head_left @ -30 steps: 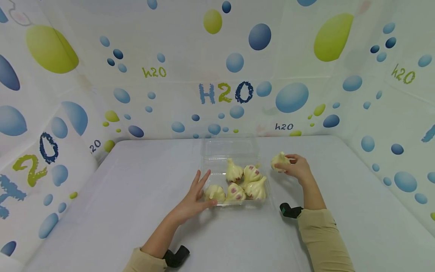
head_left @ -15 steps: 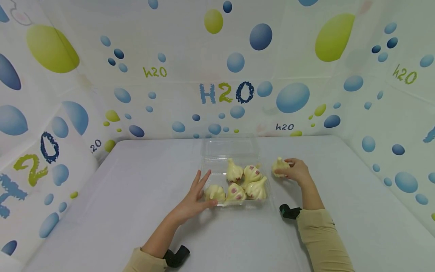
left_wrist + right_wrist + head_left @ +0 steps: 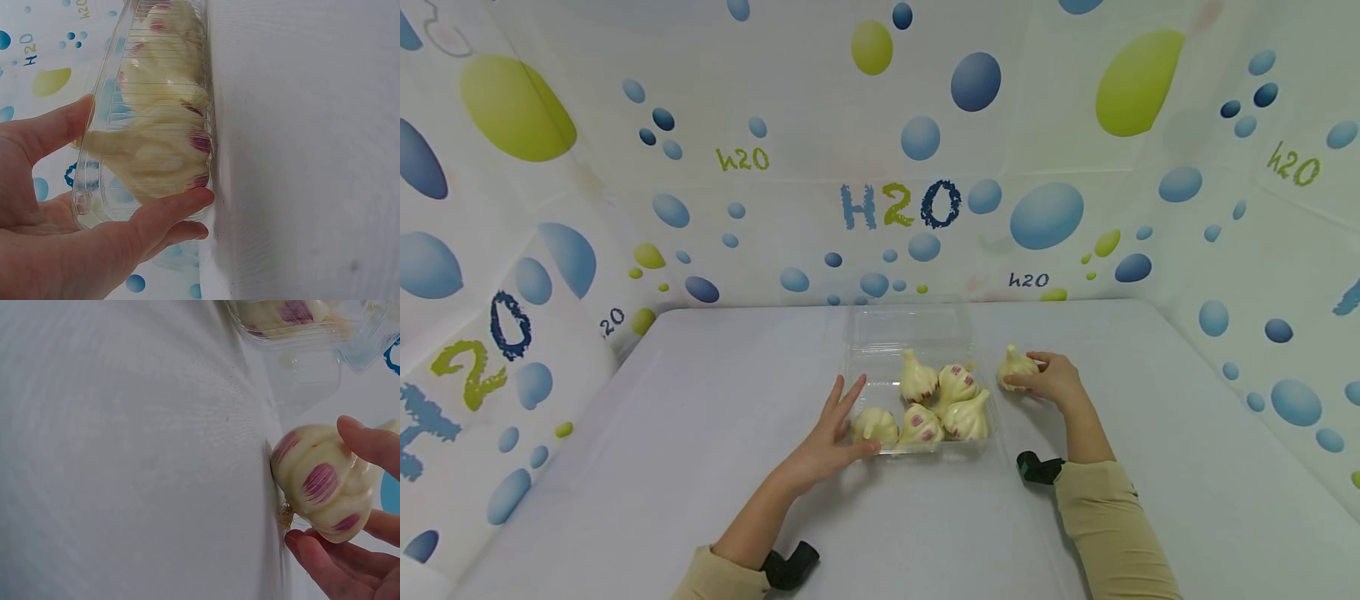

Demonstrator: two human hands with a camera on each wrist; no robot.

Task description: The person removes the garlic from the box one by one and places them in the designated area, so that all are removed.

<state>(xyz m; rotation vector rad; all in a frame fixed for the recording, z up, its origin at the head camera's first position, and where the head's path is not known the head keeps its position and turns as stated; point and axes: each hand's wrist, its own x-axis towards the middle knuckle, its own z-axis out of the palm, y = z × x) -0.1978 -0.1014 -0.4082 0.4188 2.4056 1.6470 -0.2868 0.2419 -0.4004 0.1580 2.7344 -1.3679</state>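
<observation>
Garlic bulbs, several of them, such as one garlic bulb [image 3: 918,377], lie in a clear plastic clamshell container [image 3: 910,448] with its lid raised behind. My left hand [image 3: 822,450] rests against the container's near left corner, fingers straight and spread; the left wrist view shows the thumb [image 3: 65,125] at its rim and fingertips [image 3: 200,199] low on its wall. To the right of the container, my right hand [image 3: 1054,379] holds another garlic bulb [image 3: 322,481] between thumb and fingers. That bulb stands upright on the table, its base touching the cloth.
A white cloth covers the table [image 3: 700,400]. A printed curtain [image 3: 790,208] with dots hangs at the back and sides. The clear lid [image 3: 910,327] stands behind the container. Black wrist camera mounts [image 3: 792,567] sit near both sleeves.
My right hand has lowered slightly with its garlic bulb, which went from tilted to upright on the table. My left hand and the container have stayed still.
</observation>
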